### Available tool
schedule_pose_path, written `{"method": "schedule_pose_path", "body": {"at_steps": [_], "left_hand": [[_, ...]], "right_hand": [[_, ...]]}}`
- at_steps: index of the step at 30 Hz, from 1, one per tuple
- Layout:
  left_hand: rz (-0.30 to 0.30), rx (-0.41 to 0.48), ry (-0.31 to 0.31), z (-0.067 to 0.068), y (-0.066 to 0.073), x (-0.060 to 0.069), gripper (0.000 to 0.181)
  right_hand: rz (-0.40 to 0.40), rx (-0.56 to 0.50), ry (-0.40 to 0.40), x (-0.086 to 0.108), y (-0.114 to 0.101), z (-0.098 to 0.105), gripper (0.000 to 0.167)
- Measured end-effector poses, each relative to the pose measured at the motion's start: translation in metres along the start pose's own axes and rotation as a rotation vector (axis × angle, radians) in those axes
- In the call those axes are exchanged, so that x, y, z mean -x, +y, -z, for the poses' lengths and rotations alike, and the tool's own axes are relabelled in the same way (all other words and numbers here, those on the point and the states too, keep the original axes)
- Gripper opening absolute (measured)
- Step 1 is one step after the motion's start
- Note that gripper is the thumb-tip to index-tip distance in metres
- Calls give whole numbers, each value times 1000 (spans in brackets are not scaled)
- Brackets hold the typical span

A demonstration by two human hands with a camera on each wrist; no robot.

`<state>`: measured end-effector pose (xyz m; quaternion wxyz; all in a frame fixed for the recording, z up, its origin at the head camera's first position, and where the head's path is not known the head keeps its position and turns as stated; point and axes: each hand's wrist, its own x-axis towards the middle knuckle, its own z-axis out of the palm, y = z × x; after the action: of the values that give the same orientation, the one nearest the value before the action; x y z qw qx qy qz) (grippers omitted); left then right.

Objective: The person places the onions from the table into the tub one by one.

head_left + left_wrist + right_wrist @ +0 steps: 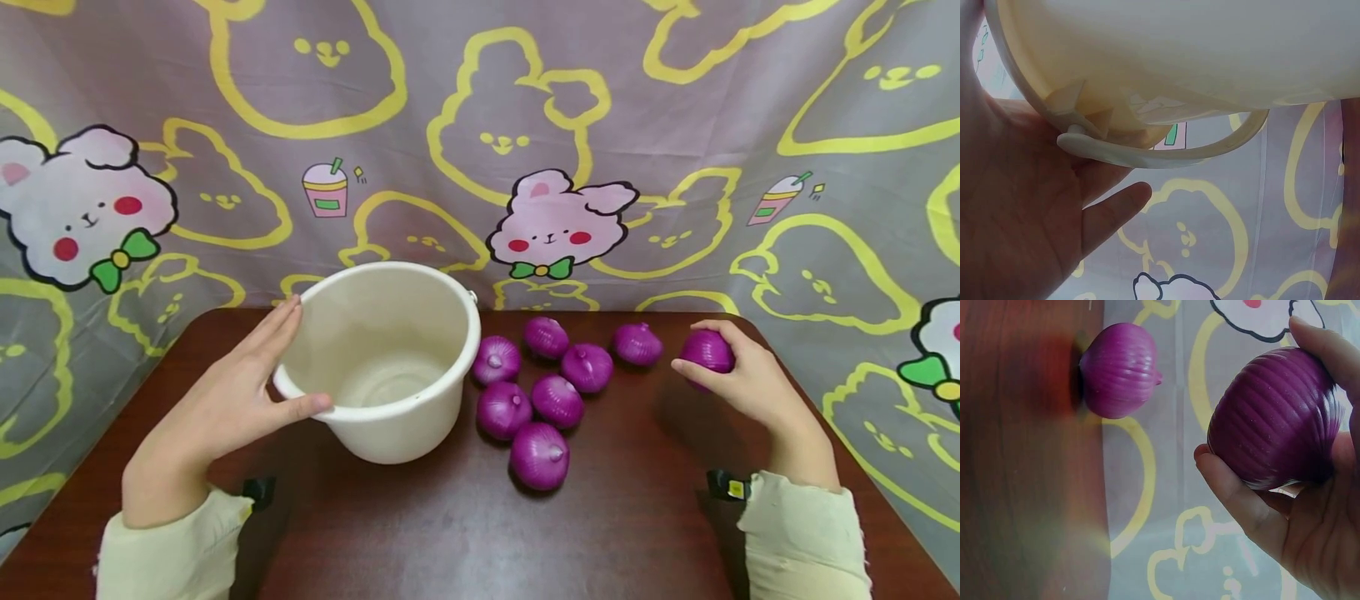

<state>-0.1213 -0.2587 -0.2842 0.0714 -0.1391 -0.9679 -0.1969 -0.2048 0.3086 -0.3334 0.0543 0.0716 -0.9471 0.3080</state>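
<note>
A white bucket (397, 433) stands on the left half of the table, its mouth facing up and its inside bare. My left hand (240, 383) rests against its near left side, the thumb at the rim and the fingers spread along it. In the left wrist view, the bucket's handle (1172, 157) hangs beside the straight fingers of that hand. At the right, my right hand (750, 379) holds a purple onion (707, 354) between thumb and fingers, slightly above the table. Several more purple onions (557, 402) lie between the bucket and this hand.
One onion (637, 344) lies a little apart from the cluster, nearest my right hand. The dark wooden table (420, 533) ends at a patterned curtain (420, 100) behind, with more curtain on both sides.
</note>
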Motion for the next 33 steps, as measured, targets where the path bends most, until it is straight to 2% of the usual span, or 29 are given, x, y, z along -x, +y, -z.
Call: {"method": "schedule_pose_path", "body": {"at_steps": [16, 33], "left_hand": [[12, -8, -18, -1, 2, -2, 109], [1, 0, -4, 0, -1, -1, 109]], "right_hand": [[7, 9, -1, -2, -8, 3, 68], [13, -17, 13, 1, -23, 10, 70]]}}
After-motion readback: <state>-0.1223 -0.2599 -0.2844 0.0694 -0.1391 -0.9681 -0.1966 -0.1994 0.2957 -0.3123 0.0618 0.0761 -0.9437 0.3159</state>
